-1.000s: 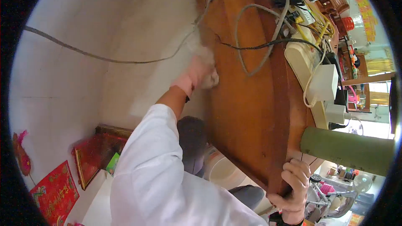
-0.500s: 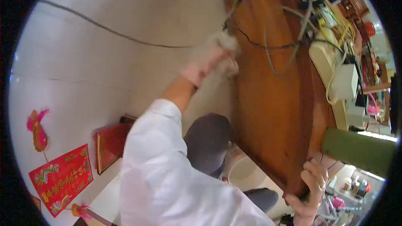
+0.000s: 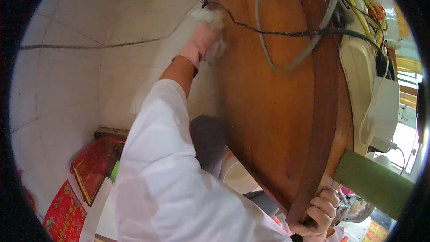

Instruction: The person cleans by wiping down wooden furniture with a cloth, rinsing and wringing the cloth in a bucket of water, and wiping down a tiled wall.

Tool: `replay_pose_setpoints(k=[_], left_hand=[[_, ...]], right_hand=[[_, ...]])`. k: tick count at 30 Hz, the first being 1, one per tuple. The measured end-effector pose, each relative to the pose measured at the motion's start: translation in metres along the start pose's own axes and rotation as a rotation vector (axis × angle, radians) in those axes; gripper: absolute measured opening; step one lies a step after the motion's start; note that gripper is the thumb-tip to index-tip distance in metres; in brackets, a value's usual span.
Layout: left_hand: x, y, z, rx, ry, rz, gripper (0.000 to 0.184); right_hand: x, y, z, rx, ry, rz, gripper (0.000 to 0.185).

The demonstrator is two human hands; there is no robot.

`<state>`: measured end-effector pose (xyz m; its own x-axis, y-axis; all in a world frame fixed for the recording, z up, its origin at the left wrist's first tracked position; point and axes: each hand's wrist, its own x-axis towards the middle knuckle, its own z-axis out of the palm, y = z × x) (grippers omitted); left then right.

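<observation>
One brown wooden panel (image 3: 268,107) fills the view's right half, its long axis running from 1 o'clock to 5, where a corner points. Near 12 o'clock, by its left edge, is the left hand (image 3: 201,40), with one whitish, cloth-like wad (image 3: 209,16) at its fingers (blurred, so I cannot tell how closed they are, nor the wad's long axis). Between 4 and 5, the right hand (image 3: 323,210) is curled tightly around the panel's edge. One green cylinder (image 3: 374,183) lies at 4; two red decorations, one poster (image 3: 66,215) and one framed picture (image 3: 96,166), sit around 8.
</observation>
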<state>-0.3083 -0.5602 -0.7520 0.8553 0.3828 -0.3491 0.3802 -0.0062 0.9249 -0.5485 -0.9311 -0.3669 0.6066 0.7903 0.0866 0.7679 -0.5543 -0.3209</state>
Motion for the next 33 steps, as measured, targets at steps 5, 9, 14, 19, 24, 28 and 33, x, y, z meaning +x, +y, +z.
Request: replay_pose_setpoints(k=[5,9,14,19,24,28,33], left_hand=[[-0.044,-0.008,0.013,0.145,0.015,-0.082,0.053],[-0.043,-0.096,0.045,0.144,0.058,0.196,0.052],[-0.113,-0.122,0.045,0.343,-0.218,0.097,0.049],[-0.178,-0.087,0.026,0.523,-0.662,-0.165,0.047],[-0.173,-0.119,0.034,0.721,-0.687,0.218,0.041],[-0.154,-0.113,0.033,0.945,-0.657,0.368,0.040],[-0.165,-0.101,0.052,1.213,-0.670,0.485,0.039]], right_hand=[[0.011,-0.001,-0.012,0.071,-0.089,0.024,0.046],[0.015,0.002,-0.009,0.052,-0.065,-0.070,0.049],[0.020,-0.008,-0.005,-0.001,-0.032,-0.056,0.051],[-0.001,-0.014,0.006,-0.082,0.023,0.055,0.056],[0.009,-0.020,0.012,-0.084,0.099,0.058,0.049],[0.006,-0.019,0.012,-0.097,0.098,0.062,0.049],[0.016,-0.018,0.011,-0.047,0.066,0.011,0.057]])
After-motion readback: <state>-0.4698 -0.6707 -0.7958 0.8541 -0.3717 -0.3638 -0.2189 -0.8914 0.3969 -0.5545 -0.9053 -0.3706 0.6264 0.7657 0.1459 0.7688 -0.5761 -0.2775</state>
